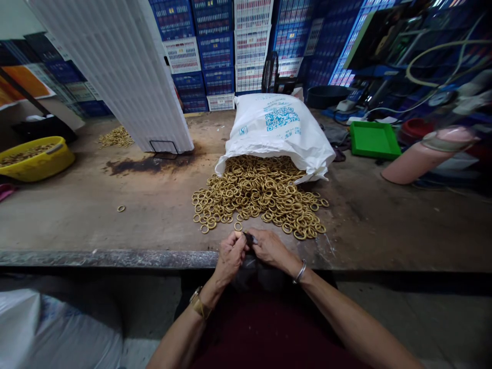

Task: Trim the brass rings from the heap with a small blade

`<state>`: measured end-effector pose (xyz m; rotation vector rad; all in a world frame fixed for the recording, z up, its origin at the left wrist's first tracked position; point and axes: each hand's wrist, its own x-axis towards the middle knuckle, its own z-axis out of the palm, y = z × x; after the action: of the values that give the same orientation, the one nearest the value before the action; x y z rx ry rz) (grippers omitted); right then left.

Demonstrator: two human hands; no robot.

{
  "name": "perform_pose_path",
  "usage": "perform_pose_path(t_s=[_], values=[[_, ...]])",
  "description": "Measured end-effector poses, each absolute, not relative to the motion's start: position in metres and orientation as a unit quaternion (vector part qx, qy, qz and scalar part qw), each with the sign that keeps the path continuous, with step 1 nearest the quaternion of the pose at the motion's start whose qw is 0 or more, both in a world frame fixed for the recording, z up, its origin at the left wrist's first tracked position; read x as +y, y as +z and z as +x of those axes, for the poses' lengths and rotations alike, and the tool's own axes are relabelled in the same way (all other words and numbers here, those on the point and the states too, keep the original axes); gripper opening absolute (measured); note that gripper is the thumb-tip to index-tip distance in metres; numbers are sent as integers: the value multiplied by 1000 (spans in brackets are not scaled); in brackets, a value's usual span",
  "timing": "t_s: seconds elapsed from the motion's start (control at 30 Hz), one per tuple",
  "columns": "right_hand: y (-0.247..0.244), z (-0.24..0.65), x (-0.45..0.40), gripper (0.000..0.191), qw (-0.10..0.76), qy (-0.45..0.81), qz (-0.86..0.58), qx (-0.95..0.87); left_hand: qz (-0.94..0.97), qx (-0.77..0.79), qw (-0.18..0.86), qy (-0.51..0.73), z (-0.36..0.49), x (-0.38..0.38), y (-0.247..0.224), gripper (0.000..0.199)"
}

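Close to the front edge of the table, my left hand [231, 252] is closed in a pinch. A brass-coloured ring [238, 226] shows at its fingertips and seems to be held there. My right hand [273, 248] is closed around a small dark tool [250, 239], whose kind I cannot make out. The tool meets the left fingertips, and the fingers hide much of it. Just beyond both hands spreads a heap of brass-coloured rings [257, 192]. It spills from the open mouth of a white woven sack [279, 128] lying on its side.
One loose ring [121, 208] lies to the left on the wooden table [161, 225]. A yellow basin [38, 166] and a white ribbed panel [126, 77] stand at left. On the right are a green tray [374, 141] and a pink bottle [418, 159]. Stacked crates [217, 51] line the back.
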<state>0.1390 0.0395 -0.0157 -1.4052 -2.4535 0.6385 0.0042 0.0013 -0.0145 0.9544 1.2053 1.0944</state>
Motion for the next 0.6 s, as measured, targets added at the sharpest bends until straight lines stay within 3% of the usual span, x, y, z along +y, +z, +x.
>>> perform_pose_path(t_s=[0.2,0.43,0.6], values=[[-13,138,61,25,70,124,-562,-815,352,430,677,482,0,-8,-7,30],[-16,115,63,22,126,133,-535,-825,206,409,708,538,-11,-6,-4,28],[-17,108,64,19,120,125,-537,-825,171,386,720,552,-17,-4,-5,19]])
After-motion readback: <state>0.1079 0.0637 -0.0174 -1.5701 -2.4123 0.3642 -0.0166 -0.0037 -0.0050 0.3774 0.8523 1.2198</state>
